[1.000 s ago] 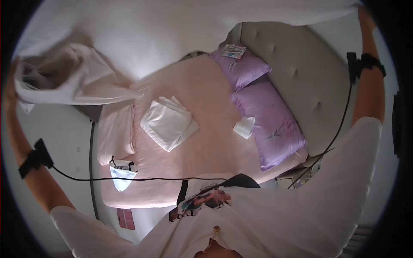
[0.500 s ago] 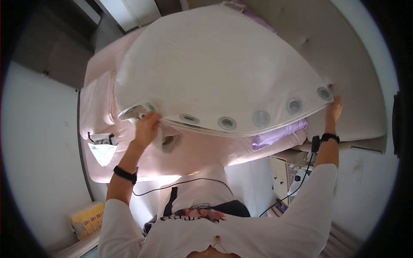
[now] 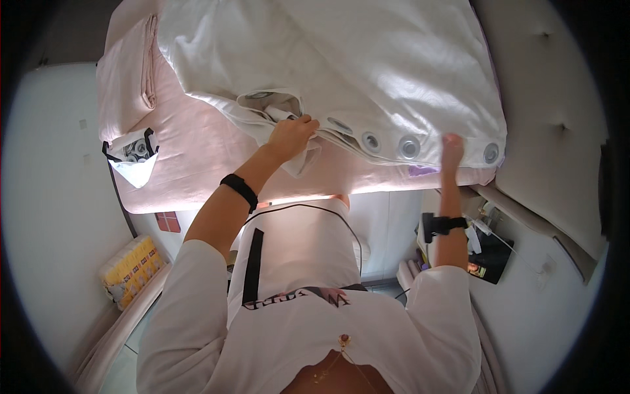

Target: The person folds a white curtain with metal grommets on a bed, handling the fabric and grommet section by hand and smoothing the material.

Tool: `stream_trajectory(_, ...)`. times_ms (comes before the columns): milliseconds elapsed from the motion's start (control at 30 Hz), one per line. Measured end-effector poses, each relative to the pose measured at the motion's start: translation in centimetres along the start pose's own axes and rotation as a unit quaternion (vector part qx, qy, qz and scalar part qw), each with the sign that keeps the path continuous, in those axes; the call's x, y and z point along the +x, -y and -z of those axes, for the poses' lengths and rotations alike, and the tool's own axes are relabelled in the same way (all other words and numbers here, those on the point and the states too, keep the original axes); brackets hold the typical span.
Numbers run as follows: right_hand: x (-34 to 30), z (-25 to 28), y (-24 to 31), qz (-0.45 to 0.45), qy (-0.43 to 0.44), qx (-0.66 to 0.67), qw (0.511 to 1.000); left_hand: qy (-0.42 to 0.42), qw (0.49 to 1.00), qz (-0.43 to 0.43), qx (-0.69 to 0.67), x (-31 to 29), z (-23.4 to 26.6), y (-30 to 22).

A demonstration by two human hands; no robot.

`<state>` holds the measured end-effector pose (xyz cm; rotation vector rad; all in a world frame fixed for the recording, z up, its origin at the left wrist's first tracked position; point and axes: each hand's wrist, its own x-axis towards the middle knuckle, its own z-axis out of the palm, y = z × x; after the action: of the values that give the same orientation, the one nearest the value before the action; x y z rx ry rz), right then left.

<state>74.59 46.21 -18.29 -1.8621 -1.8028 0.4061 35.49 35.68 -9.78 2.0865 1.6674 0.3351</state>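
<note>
A white curtain [image 3: 341,59] with a row of grey eyelets along its near edge is spread over the pink bed. My left hand [image 3: 293,136] grips the gathered, folded part of that edge, where an eyelet [image 3: 260,95] shows inside the fold. Over the edge's right part is my right hand [image 3: 452,150], between two eyelets; its fingers are smeared by motion, so I cannot tell whether they hold the cloth. A lilac piece of fabric [image 3: 424,170] peeks out under the curtain near that hand.
On the bed [image 3: 197,157], a folded pink cloth [image 3: 128,72] and an open white bag with grey rings [image 3: 136,157] lie at the left. A tufted headboard [image 3: 545,98] rises on the right. Yellow packs [image 3: 131,269] stand low at left. A dark cable [image 3: 295,205] crosses my front.
The curtain now lies flatter over the bed, its right part lowered. My right hand has moved left from the corner onto the eyelet edge. My left hand has shifted right, still gripping the cloth.
</note>
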Motion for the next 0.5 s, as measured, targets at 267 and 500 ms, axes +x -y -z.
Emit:
stream_trajectory(267, -13.8, -8.9, 26.4, -0.556, 0.392, 0.538, 0.497, 0.025, 0.998, -0.063, -0.011, -4.2, -0.1, 1.4)
stream_trajectory(500, -16.2, -15.5, 22.7, -0.527, -0.012, 0.616, 0.586, -0.077, 0.981, -0.151, -0.093, -8.9, 2.6, 4.0)
